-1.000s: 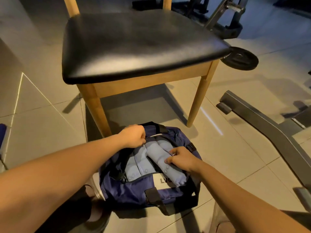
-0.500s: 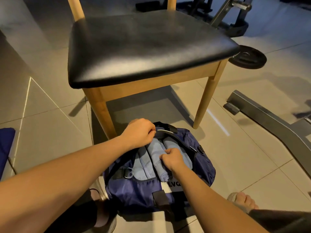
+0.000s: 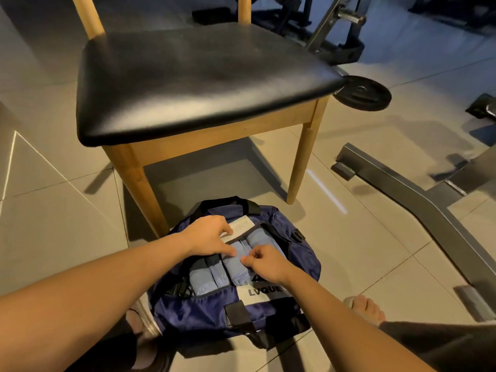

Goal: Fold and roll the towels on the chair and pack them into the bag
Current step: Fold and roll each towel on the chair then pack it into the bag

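I judge this to be the packing step, close to its end. The wooden chair with the black padded seat [image 3: 201, 81] carries no towel that I can see. The pale blue rolled towels [image 3: 208, 277] lie side by side inside the open navy blue fabric duffel bag [image 3: 303, 267], which sits on the grey tiled floor [image 3: 53, 224] just in front of the chair's legs.

My left hand [image 3: 212, 236] is at the far rim of the opening. A forefinger rests on the white printed label [image 3: 243, 226] and the thumb reaches toward the rolls, so it seems to pinch the rim between them. My right hand [image 3: 265, 264] has its fingers curled, with thumb and forefinger nipping the top of the nearest roll.

The next move, I think, calls for seating that roll level with its neighbours. Then both hands would let go so the opening can be drawn together. The risk I watch for is cloth catching in the rim.

Half a second ago the left hand was a tighter fist on the rim and hid most of the label. Now its fingers have loosened and the label shows. The right hand sits on the same roll as then, and the towels have hardly shifted.
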